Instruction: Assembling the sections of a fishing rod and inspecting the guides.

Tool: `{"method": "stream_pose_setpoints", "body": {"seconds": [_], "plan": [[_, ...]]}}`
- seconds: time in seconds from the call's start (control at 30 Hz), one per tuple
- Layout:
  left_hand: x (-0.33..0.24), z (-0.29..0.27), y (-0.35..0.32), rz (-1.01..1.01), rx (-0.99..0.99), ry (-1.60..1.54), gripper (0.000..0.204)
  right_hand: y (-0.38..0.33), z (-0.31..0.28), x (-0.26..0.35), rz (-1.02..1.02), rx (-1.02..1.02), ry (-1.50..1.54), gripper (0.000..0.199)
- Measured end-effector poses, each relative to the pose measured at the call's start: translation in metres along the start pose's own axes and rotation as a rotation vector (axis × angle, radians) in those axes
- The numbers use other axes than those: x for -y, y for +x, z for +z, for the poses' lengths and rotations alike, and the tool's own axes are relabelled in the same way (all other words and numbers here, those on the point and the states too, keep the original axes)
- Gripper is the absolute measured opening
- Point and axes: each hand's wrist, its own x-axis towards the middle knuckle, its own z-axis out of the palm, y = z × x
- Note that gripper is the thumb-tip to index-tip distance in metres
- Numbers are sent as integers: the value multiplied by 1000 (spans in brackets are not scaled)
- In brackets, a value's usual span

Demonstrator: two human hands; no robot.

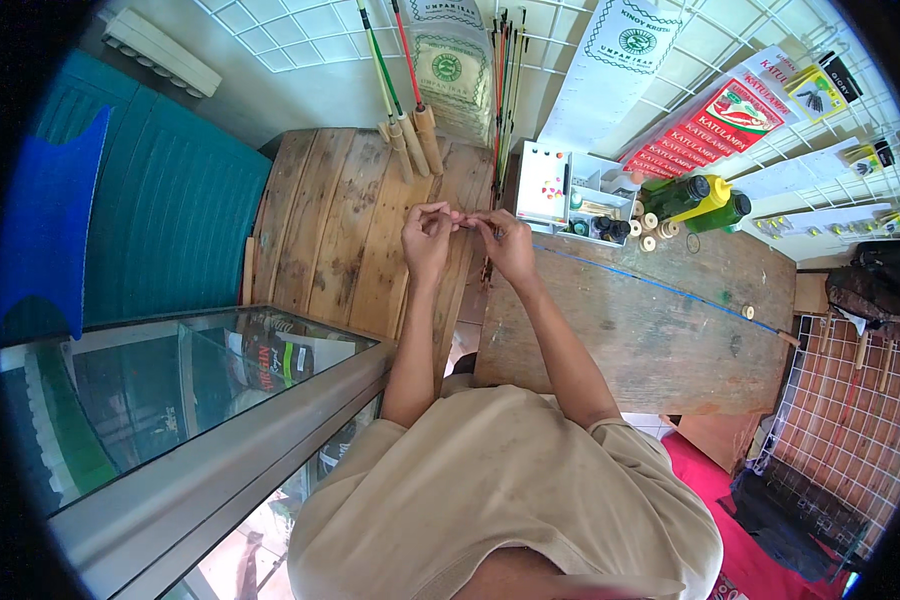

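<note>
- Left hand [428,240]: thumb and fingers pinched together, meeting the right hand's fingertips.
- Right hand [508,245]: fingers likewise pinched; anything gripped between them is too small to tell.
- Blue fishing rod [660,284]: lies across the right-hand wooden counter [630,340], thin end near the right hand.
- Compartment box [588,174]: beyond the right hand, wooden spools [649,243] just beside.

Anything pinched between the left hand [427,240] and right hand [508,244] — too small to tell.
</note>
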Motion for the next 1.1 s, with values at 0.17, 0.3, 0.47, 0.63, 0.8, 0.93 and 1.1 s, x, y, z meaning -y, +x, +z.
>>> {"method": "stream_pose_setpoints", "body": {"seconds": [0.17,0.3,0.47,0.63,0.8,0.93,1.1], "plan": [[-2,4,-2,2,12,20,15,0,-5,0,-64,-60,-23,7],[1,2,-2,-13,2,65,14,0,-13,5,14,-60,38,5],[2,4,-3,2,37,173,16,6,-24,-2,48,-104,191,14],[1,5,-1,33,64,259,18,19,-33,-8,-2,-130,504,14],[7,-3,1,88,97,240,17,27,-43,1,152,-174,840,17],[2,0,-2,46,96,242,16,32,-54,-3,165,-290,919,17],[6,-5,0,48,107,274,16,34,-62,-6,138,-306,798,17]]}}
